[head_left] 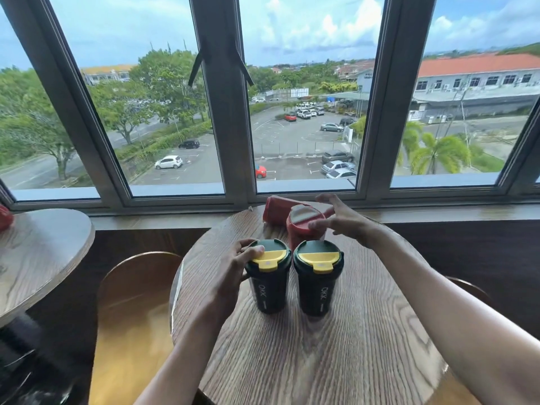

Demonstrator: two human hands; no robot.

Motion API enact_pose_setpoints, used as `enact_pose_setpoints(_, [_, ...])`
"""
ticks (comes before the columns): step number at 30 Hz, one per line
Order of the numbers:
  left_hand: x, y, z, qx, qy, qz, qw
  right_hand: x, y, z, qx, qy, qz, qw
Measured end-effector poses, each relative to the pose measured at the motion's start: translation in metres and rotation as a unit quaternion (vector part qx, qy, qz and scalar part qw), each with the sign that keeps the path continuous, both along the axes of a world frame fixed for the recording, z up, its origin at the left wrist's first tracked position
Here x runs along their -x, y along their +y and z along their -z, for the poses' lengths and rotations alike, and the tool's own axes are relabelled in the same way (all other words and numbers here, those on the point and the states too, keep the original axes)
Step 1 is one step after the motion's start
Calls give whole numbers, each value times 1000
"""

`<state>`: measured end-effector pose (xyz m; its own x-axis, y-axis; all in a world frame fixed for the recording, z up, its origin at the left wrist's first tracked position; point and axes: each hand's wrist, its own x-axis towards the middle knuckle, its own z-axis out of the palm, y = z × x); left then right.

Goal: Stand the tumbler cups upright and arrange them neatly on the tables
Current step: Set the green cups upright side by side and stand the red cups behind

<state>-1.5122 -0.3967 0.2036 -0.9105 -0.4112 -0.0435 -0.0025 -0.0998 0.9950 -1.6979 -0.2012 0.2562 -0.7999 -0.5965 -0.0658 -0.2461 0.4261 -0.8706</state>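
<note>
Two dark green tumblers with yellow lids stand upright side by side on the round wooden table. My left hand grips the left green tumbler around its lid and upper body. The right green tumbler stands free. Behind them a red tumbler with a grey lid stands upright. My right hand hovers over it with fingers spread, holding nothing. Another red tumbler lies on its side at the table's far edge.
A second wooden table stands at the left, with a red object at its far edge. A wooden chair back sits between the tables, and another chair's edge is at the right. A window ledge runs behind.
</note>
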Motion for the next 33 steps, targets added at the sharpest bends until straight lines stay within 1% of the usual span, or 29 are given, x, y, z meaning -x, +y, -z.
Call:
enact_pose_setpoints(3, [1,0,2,-4,3,-6,1000,1,-2,-3,2,-75,6,997])
enact_pose_setpoints(6, [2,0,3,-3,5,-7,1000,-2,-3,6,72,-138,46,987])
enact_pose_setpoints(8, [2,1,2,-2,5,-6,1000,-7,-3,9,112,-158,64,979])
enact_pose_setpoints(12, [1,0,1,3,4,-6,1000,-12,-6,14,122,-122,94,981])
enact_pose_setpoints(16, [2,0,2,1,2,-4,1000,-14,-5,15,124,-108,94,982])
enact_pose_setpoints(24, [3,2,2,-17,14,-7,1000,-16,0,20,126,-115,85,982])
enact_pose_setpoints(27, [5,-2,1,-52,26,-28,998,-13,-2,24,120,-115,81,983])
enact_pose_setpoints(29, [11,-14,0,-60,12,-35,998,-10,-3,25,123,-114,78,983])
enact_pose_setpoints(31, [21,-26,-4,-33,-17,-24,999,-8,-5,21,127,-122,69,982])
enact_pose_setpoints(33, [39,-39,-8,13,-46,-1,999,-5,-6,17,127,-131,58,982])
